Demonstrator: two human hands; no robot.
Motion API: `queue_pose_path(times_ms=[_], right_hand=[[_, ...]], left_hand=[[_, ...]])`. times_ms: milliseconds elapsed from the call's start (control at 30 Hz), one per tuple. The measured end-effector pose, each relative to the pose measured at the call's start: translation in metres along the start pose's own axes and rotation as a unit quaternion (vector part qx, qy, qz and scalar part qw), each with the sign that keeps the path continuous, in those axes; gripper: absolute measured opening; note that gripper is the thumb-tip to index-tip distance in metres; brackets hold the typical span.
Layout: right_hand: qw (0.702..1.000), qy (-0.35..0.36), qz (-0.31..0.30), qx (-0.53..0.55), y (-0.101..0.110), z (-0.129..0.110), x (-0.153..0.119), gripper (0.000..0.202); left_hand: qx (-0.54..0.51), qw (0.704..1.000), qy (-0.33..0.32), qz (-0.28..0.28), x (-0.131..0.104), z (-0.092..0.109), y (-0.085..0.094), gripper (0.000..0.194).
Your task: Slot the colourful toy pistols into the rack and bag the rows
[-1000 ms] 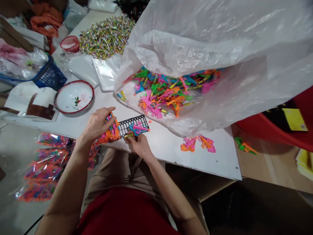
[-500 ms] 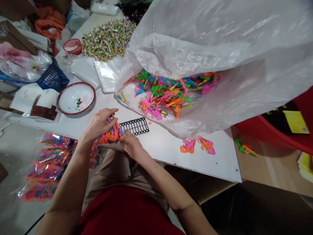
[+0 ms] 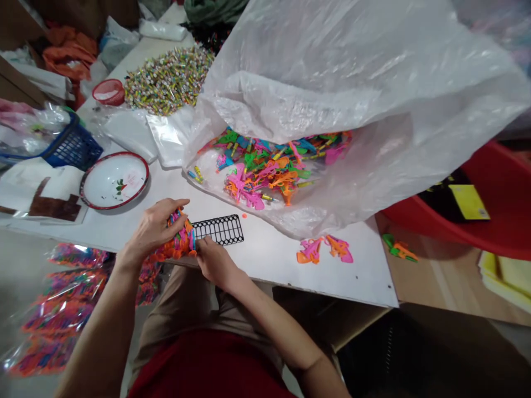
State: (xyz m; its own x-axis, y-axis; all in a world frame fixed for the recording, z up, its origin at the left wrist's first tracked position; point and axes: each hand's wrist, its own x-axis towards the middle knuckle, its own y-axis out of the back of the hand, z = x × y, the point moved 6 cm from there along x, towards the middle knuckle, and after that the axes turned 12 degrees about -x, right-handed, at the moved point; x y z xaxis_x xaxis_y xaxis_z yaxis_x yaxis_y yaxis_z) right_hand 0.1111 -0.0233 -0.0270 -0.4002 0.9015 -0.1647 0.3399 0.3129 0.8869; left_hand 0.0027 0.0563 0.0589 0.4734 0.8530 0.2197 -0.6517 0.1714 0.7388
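The left hand (image 3: 159,225) clasps toys (image 3: 180,243) filling part of the rack (image 3: 220,229); past the right hand (image 3: 214,262), whose grip I cannot tell, the rest is bare.

The scene is viewed by one head-worn camera, set above the wearer's side of the black grid (image 3: 219,229) and aimed forward and down. The grid is framed below and left of centre, near enough for its openings to be made out. Below it, the red shirt (image 3: 207,367) and trousers (image 3: 174,309) are looked down upon; beside it, both hands (image 3: 161,225) are taken in; beyond it, the pale plastic bag (image 3: 352,61) is faced.
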Motion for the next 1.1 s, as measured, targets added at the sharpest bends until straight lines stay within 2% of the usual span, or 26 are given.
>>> queue_pose_path(times_ms=[67, 133, 200, 267, 367, 433, 500, 567, 633, 700, 767, 833, 900, 1000, 1100], right_hand=[[0.998, -0.013, 0.043, 0.039, 0.0, -0.006, -0.009, 0.043], [0.997, -0.009, 0.071, 0.017, -0.004, -0.021, -0.019, 0.057], [0.998, 0.006, 0.062, -0.022, -0.011, -0.033, -0.025, 0.064], [0.998, 0.039, 0.039, -0.027, -0.007, -0.03, -0.023, 0.067], [0.994, 0.103, 0.022, -0.028, 0.03, 0.01, 0.003, 0.058], [0.991, 0.012, 0.072, -0.109, 0.075, 0.065, 0.034, 0.041], [0.97, -0.074, 0.103, -0.208, 0.115, 0.113, 0.064, 0.031], [0.958, -0.055, 0.083, -0.27, 0.135, 0.135, 0.088, 0.029], [0.952, -0.022, 0.077, -0.296, 0.141, 0.139, 0.098, 0.027], [0.952, -0.031, 0.125, -0.279, 0.14, 0.133, 0.093, 0.025], [0.96, -0.058, 0.188, -0.201, 0.13, 0.122, 0.077, 0.021], [0.974, -0.059, 0.207, -0.067, 0.105, 0.109, 0.06, 0.016], [0.978, -0.054, 0.184, 0.086, 0.073, 0.097, 0.049, 0.015], [0.939, -0.092, 0.18, 0.278, 0.045, 0.09, 0.036, 0.016], [0.896, -0.093, 0.224, 0.372, 0.047, 0.082, 0.028, 0.023]], left_hand=[[-0.004, 1.0, 0.008, 0.015, -0.001, 0.0, 0.0, 0.033], [-0.001, 1.0, 0.01, 0.022, 0.0, -0.001, 0.001, 0.033], [0.003, 1.0, 0.01, 0.016, 0.0, -0.002, 0.001, 0.033], [-0.001, 1.0, 0.01, 0.011, 0.001, -0.004, 0.001, 0.034], [-0.014, 1.0, -0.002, 0.008, 0.001, -0.006, 0.001, 0.034], [-0.015, 1.0, -0.014, 0.007, 0.0, -0.006, -0.001, 0.033], [-0.015, 1.0, -0.015, 0.003, -0.001, -0.007, -0.002, 0.033], [-0.016, 1.0, -0.007, -0.001, 0.0, -0.006, 0.0, 0.034], [-0.01, 1.0, -0.002, 0.01, 0.001, -0.005, 0.005, 0.036], [0.013, 0.999, -0.004, 0.034, 0.004, -0.002, 0.012, 0.041], [0.04, 0.999, -0.008, 0.027, 0.008, 0.002, 0.011, 0.044], [0.065, 0.998, 0.005, -0.014, 0.011, 0.002, 0.004, 0.043], [0.089, 0.995, 0.034, -0.041, 0.013, -0.001, -0.003, 0.041], [0.111, 0.991, 0.055, -0.043, 0.013, -0.003, -0.007, 0.041], [0.108, 0.992, 0.049, -0.041, 0.013, -0.001, -0.006, 0.041]])
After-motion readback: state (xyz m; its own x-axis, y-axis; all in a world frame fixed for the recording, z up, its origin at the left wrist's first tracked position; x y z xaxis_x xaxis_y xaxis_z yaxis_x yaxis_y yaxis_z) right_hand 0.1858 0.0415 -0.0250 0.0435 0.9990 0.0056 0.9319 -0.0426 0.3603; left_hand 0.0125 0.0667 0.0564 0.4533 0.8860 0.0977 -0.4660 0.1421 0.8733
